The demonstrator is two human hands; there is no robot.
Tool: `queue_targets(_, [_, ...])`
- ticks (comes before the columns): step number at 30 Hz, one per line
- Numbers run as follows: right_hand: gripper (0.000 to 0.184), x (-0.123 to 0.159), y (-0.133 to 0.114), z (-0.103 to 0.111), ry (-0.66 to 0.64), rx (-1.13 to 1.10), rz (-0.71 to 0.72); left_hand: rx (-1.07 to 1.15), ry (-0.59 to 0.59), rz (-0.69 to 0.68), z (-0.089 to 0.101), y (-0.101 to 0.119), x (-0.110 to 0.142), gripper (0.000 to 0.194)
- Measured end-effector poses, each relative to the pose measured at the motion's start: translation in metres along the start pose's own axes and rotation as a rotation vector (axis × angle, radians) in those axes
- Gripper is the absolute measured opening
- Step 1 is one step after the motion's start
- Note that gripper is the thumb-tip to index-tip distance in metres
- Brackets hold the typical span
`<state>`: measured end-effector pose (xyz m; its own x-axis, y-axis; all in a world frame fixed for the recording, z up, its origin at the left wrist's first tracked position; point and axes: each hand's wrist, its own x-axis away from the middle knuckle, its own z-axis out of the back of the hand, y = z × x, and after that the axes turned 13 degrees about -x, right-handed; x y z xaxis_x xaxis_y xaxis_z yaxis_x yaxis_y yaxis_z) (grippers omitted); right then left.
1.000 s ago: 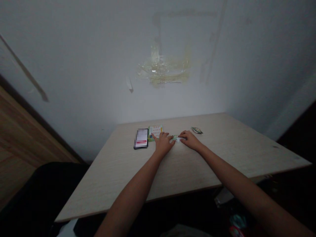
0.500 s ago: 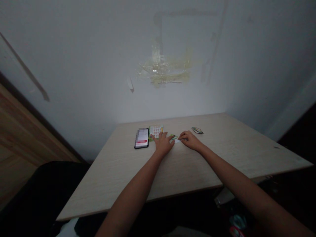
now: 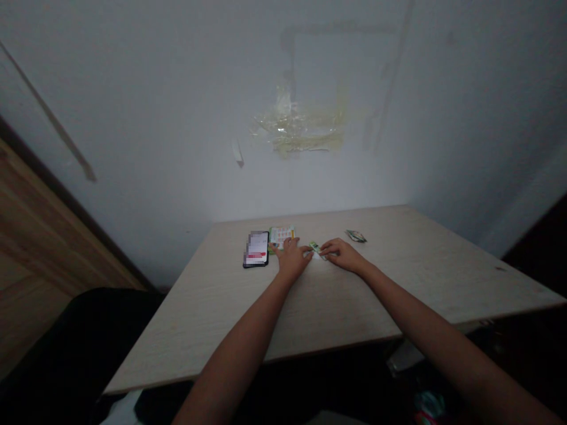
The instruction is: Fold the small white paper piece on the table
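A small green and white piece of paper [image 3: 314, 246] lies on the table between my hands, partly covered by fingers. My right hand [image 3: 343, 256] has its fingertips pressed together on the paper's right side. With fingers spread, my left hand [image 3: 290, 260] rests on the table; its thumb side touches the paper's left edge. Its other fingers reach over the lower part of a printed green and white sheet [image 3: 282, 234]. Fine details of the small paper are too small to make out.
A phone [image 3: 256, 250] with a lit screen lies left of the printed sheet. Behind my right hand is a small dark and green folded piece [image 3: 355, 236]. The pale wooden table [image 3: 212, 307] meets a wall with peeling tape [image 3: 305, 139].
The small paper has turned a little between my hands, and more of its green part shows. My right fingers have shifted their hold slightly. My left hand stays nearly in place.
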<state>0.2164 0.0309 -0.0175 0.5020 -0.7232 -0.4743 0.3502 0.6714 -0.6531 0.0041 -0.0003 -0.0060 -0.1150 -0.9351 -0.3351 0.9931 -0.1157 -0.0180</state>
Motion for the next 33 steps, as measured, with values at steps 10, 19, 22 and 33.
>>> queue_targets(10, [0.021, 0.001, -0.001, 0.0, -0.012, -0.092, 0.013, -0.007, -0.057, -0.02, 0.003, -0.003, 0.0, 0.033])
queue_targets(19, [0.038, 0.003, 0.005, -0.002, -0.033, 0.079, 0.046, 0.069, -0.059, -0.054, 0.002, -0.007, -0.002, 0.032])
queue_targets(22, [0.035, 0.003, 0.002, -0.003, -0.054, 0.133, 0.05, 0.068, -0.01, -0.035, 0.004, -0.007, -0.001, 0.028])
queue_targets(33, [0.033, 0.003, -0.009, -0.002, -0.069, 0.229, 0.09, 0.018, -0.128, -0.154, 0.004, -0.018, -0.004, 0.045])
